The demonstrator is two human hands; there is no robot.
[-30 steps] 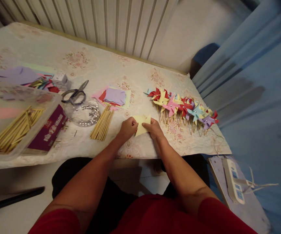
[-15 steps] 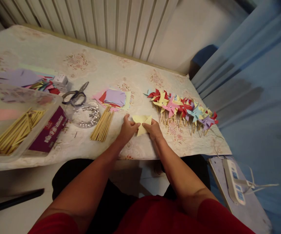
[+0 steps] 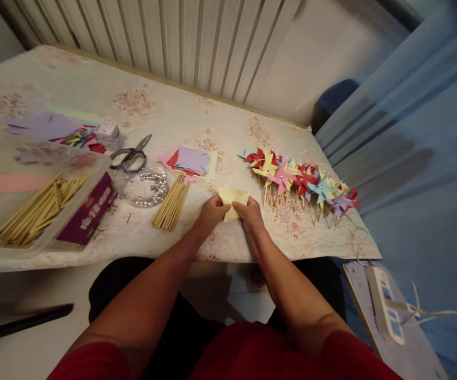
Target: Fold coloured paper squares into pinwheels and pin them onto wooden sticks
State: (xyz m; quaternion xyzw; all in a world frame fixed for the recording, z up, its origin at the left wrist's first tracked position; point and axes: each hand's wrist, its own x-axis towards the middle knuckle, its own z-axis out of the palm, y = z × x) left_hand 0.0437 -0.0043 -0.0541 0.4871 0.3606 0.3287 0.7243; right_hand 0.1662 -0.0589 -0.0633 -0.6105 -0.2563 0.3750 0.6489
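Between my hands is a pale yellow piece of paper, partly folded, just above the table's front part. My left hand grips its left side, thumb on top and fingers curled underneath. My right hand pinches it from the right, the thumb pressed near its middle. Left of my hands lies a bundle of thin sticks. Behind it is a stack of coloured paper squares, lilac on top. Finished paper pinwheels on sticks lie in a row to the right.
A round clear container of shiny beads or pins and dark-handled scissors lie left of the sticks. A plastic bin with more sticks and a purple box stand farther left. A power strip rests at the lower right.
My left hand's fingers, spread a moment ago, have closed around the paper's left side. My right hand stays on the paper. The view has shifted slightly.
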